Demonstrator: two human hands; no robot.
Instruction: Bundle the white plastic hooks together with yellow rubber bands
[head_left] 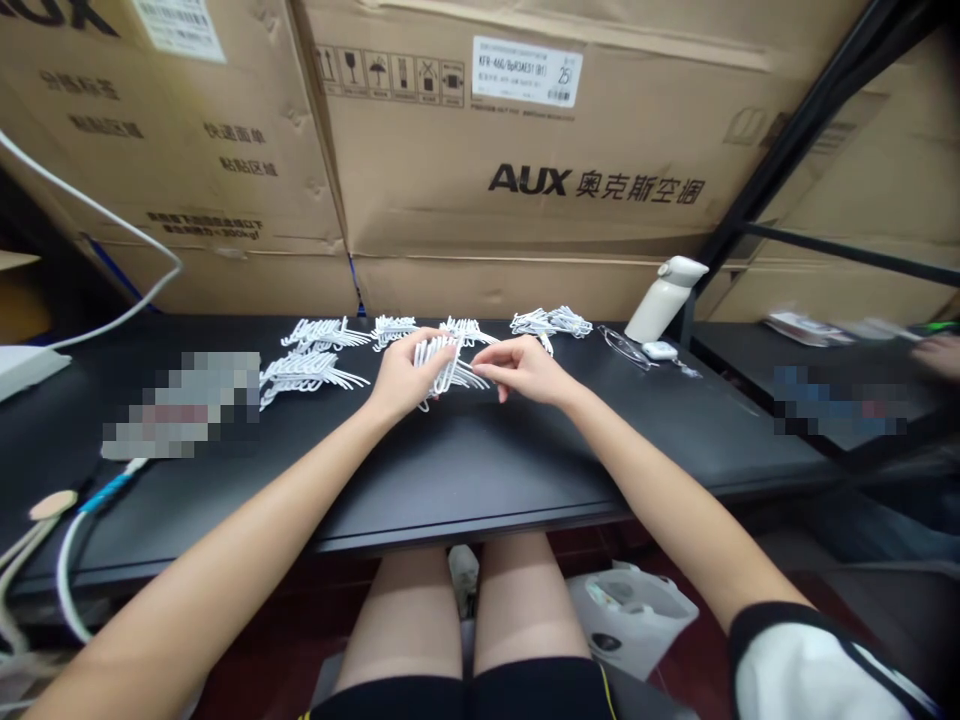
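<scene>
My left hand (411,375) is closed round a bundle of thin white looped cords (444,368), raised a little over the black desk. Loose ends of the bundle point right, towards my right hand (521,368). Thumb and forefinger of that hand are pinched together at these ends, on what looks like one cord. Behind and to the left lie similar white bundles: one nearer (304,372), one at the back left (324,332), one behind my left hand (394,328), and others further right, among them a spread pile (551,322).
Cardboard boxes (525,130) stand along the back of the black desk (480,480). At right are a white bottle (666,298), glasses (626,347) and a small white case (660,350). A blurred-out device (184,405) with a white cable (67,560) lies left. Another person's hand (937,355) shows far right.
</scene>
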